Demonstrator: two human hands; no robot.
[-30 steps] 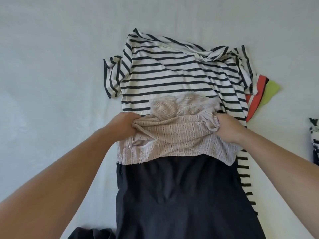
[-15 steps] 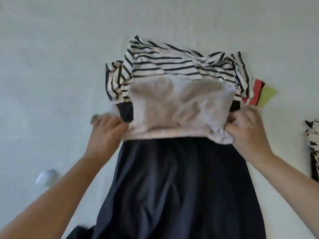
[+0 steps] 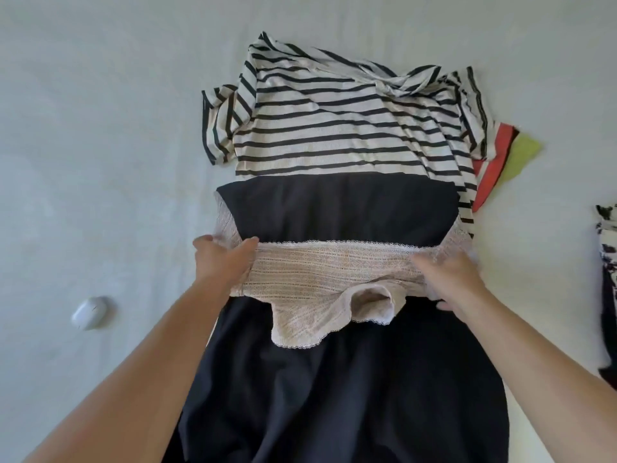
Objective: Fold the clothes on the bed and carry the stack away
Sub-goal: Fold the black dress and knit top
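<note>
While both hands grip the lace top (image 3: 320,272) mid-frame, bare bed (image 3: 100,128) lies open around.
Left hand (image 3: 222,259) and right hand (image 3: 447,279) clutch its ends over the dark dress (image 3: 334,379); the top now sits lower, baring the striped shirt (image 3: 334,128).

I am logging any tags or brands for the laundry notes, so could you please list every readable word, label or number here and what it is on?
None: no readable text shows on the striped top, dark garment, lace piece or small white case.
</note>
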